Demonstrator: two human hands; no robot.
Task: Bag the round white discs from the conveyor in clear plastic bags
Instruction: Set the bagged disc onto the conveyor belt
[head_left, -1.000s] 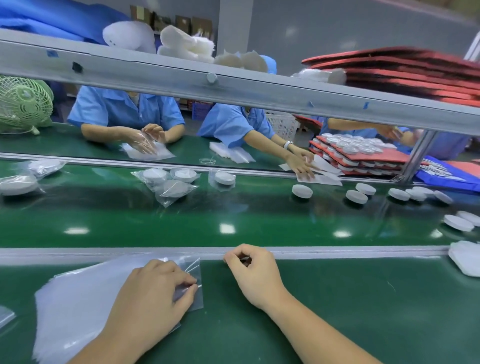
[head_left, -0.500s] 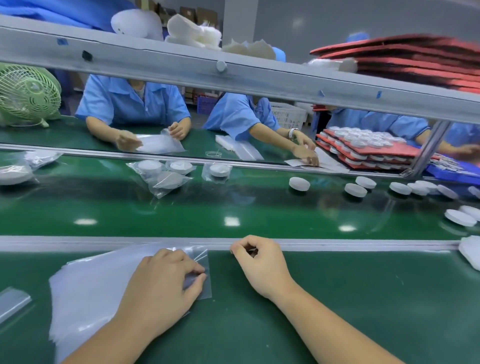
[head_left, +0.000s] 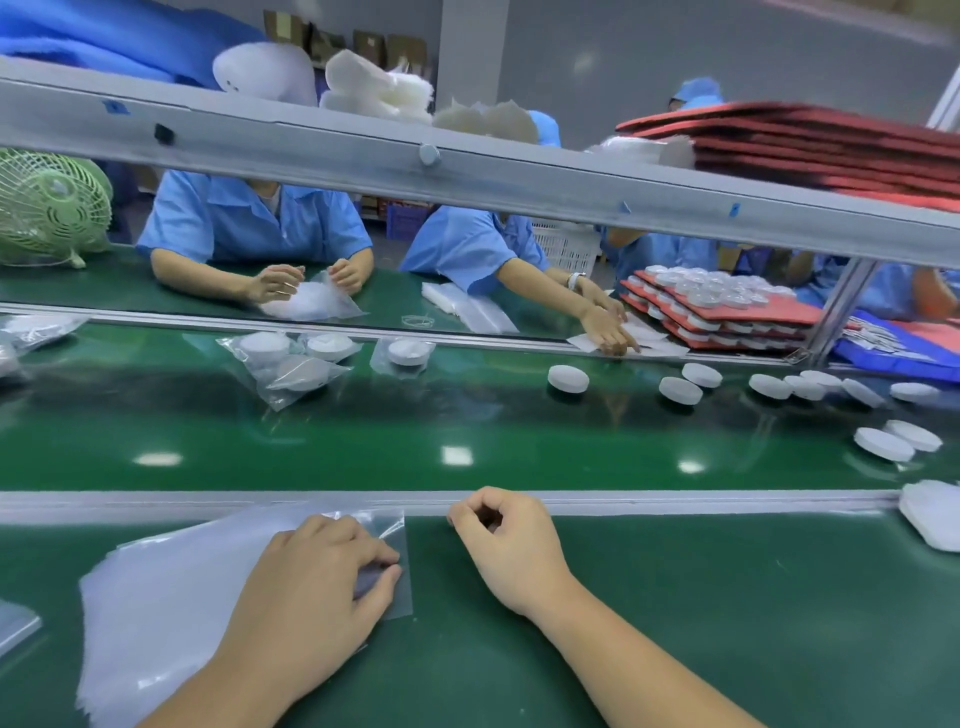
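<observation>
Your left grip (head_left: 317, 592) lies on the stack of clear plastic bags (head_left: 166, 613) at the near left of the desk (head_left: 727, 623). Its thumb and fingertips (head_left: 374, 551) are narrowed to a pinch on the right-hand corner of the top bag (head_left: 390, 529). Your right grip (head_left: 511, 551) rests just beside the rail (head_left: 675, 503), curled into a loose fist with nothing visible inside it.

The round white discs (head_left: 569, 378) lie loose on the conveyor belt (head_left: 363, 441) beyond that rail, mostly toward the right. A nearer pair (head_left: 883, 444) lies at the far right, and all are well apart from both grips.

Expect the bags to be thin, limp and slick, and likely to cling to each other. Work at the corner or the mouth edge and rub the layers apart between thumb and finger. A flat press would probably drag several sheets at once.

The discs look stiff, light and smooth, with a thick edge. Take one by the rim, thumb on one side and fingers opposite. The belt is glossy, so a disc may skate if you push down on its face. Hold the bag mouth open with the left grip while the disc goes in.
</observation>
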